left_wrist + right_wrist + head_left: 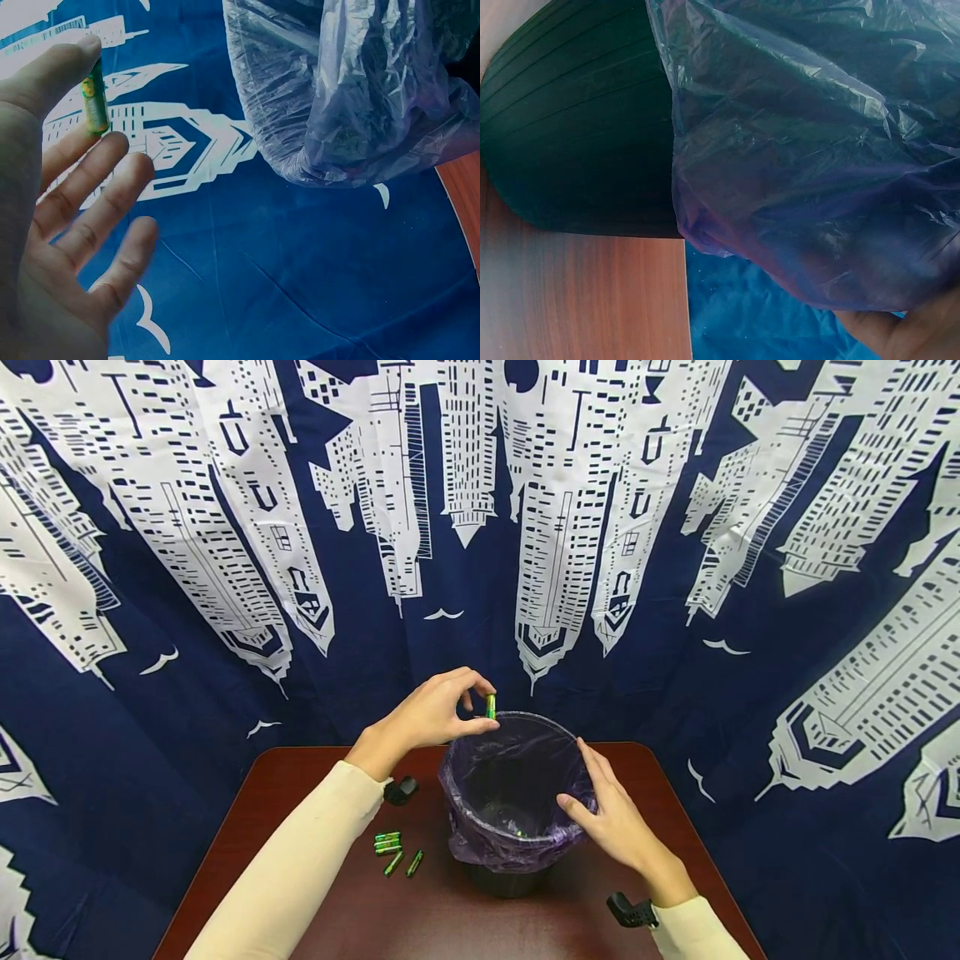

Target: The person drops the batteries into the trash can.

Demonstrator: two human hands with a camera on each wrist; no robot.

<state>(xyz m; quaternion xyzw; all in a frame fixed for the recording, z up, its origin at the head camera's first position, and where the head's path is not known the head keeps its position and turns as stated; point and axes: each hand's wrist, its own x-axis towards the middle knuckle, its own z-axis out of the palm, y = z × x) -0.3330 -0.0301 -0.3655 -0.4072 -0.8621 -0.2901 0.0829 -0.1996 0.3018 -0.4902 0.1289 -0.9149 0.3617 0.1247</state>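
Thumb and index finger of my left hand (438, 714) pinch a small green and yellow battery (491, 706), held upright close over the far-left rim of a dark trash can (506, 883). In the left wrist view the battery (95, 101) sits between the fingertips, the other fingers spread. A thin purple bag (498, 856) lines the can and folds over its rim. My right hand (622, 822) rests on the can's right rim, fingers fairly straight along the edge, thumb toward the inside. The bag hides much of it in the right wrist view.
Several green batteries (387, 843) lie on the reddish-brown table (352, 914), left of the can. Something small and green shows inside the bag near the front. A dark blue curtain (465, 652) with white city buildings hangs behind the table.
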